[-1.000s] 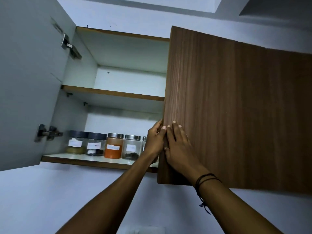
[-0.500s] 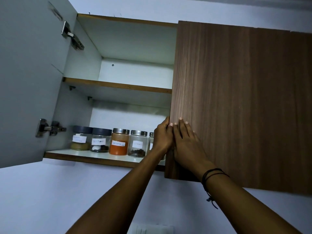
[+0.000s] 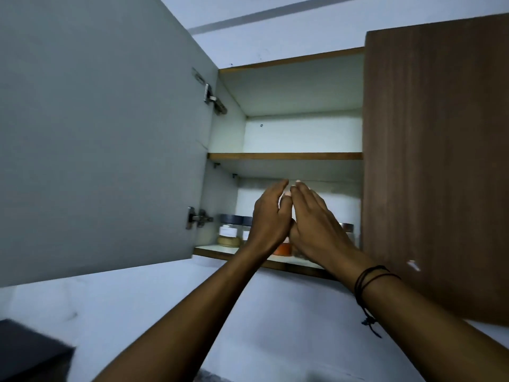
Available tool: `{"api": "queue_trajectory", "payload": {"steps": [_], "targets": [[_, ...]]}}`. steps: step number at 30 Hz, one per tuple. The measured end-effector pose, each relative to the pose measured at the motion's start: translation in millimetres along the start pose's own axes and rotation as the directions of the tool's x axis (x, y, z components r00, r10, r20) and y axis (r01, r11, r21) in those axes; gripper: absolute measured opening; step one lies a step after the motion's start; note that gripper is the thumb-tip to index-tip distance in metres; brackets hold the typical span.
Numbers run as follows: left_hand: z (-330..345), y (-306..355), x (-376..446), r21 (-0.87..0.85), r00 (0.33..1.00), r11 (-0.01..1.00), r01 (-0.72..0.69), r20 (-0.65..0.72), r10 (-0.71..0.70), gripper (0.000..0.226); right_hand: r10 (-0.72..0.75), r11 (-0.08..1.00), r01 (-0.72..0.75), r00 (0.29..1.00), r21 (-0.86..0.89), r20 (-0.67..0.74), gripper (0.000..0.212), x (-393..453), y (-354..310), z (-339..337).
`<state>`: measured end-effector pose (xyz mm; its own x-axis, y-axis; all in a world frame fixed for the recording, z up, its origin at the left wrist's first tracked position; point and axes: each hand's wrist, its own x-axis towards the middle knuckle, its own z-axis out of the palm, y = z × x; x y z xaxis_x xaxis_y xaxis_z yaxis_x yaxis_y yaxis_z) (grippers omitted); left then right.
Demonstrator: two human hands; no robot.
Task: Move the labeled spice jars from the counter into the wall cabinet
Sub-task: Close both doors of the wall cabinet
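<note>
Overhead, left hand (image 3: pixel 268 216) and right hand (image 3: pixel 314 221) raised, touching, fingers extended

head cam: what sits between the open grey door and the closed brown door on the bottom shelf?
In the head view, the spice jars stand in a row there, with the left hand and right hand raised, empty, covering the middle ones.

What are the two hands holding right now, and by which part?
Nothing. The left hand and right hand are open and empty, side by side in front of the jars on the bottom shelf.
</note>
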<state>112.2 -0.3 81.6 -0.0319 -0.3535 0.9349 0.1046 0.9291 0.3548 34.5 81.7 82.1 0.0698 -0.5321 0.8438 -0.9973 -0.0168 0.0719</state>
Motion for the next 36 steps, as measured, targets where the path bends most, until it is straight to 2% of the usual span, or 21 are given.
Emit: {"api": "queue_trajectory", "payload": {"steps": [4, 7, 9, 13, 17, 19, 21, 24, 27, 30, 33, 36], "targets": [[-81, 4, -3, 0.22, 0.986, 0.966, -0.132, -0.067, 0.151, 0.031, -0.132, 0.985, 0.136, 0.99, 0.109, -0.039, 0.064, 15, -63, 13], [-153, 13, -4, 0.412, 0.962, 0.897, -0.159, -0.138, 0.234, 0.024, -0.24, 0.946, 0.255, 0.966, 0.2, -0.095, 0.061, 27, -123, 21], [-198, 23, -8, 0.523, 0.955, 0.838, -0.156, -0.137, 0.264, 0.024, -0.289, 0.908, 0.317, 0.947, 0.272, -0.14, 0.061, 32, -164, 25], [-279, 42, -17, 0.756, 0.941, 0.647, -0.102, -0.138, 0.31, 0.031, -0.37, 0.825, 0.414, 0.91, 0.386, -0.185, 0.061, 40, -236, 27], [-342, 62, -22, 0.894, 0.912, 0.444, -0.068, -0.125, 0.392, 0.031, -0.439, 0.735, 0.48, 0.875, 0.479, -0.204, 0.061, 49, -295, 23], [-365, 68, -23, 0.929, 0.91, 0.37, -0.011, -0.144, 0.388, 0.036, -0.46, 0.707, 0.497, 0.864, 0.503, -0.207, 0.061, 53, -318, 21], [-383, 70, -25, 0.915, 0.933, 0.398, 0.067, -0.2, 0.3, 0.049, -0.466, 0.694, 0.494, 0.863, 0.524, -0.195, 0.061, 57, -337, 23], [-400, 70, -26, 0.788, 0.955, 0.577, 0.214, -0.292, 0.044, 0.065, -0.456, 0.678, 0.444, 0.879, 0.586, -0.14, 0.062, 62, -354, 30], [-403, 70, -26, 0.615, 0.94, 0.718, 0.326, -0.292, -0.177, 0.073, -0.435, 0.681, 0.388, 0.896, 0.621, -0.082, 0.064, 65, -361, 38], [-400, 71, -28, 0.533, 0.926, 0.772, 0.347, -0.325, -0.191, 0.067, -0.431, 0.68, 0.357, 0.901, 0.641, -0.046, 0.063, 66, -362, 42], [-397, 70, -36, 0.511, 0.934, 0.81, 0.287, -0.338, -0.118, 0.045, -0.439, 0.661, 0.354, 0.898, 0.662, -0.042, 0.061, 62, -361, 43], [-386, 76, -45, 0.498, 0.949, 0.838, 0.224, -0.306, -0.072, 0.046, -0.438, 0.639, 0.373, 0.895, 0.673, -0.081, 0.06, 53, -353, 41]]}}
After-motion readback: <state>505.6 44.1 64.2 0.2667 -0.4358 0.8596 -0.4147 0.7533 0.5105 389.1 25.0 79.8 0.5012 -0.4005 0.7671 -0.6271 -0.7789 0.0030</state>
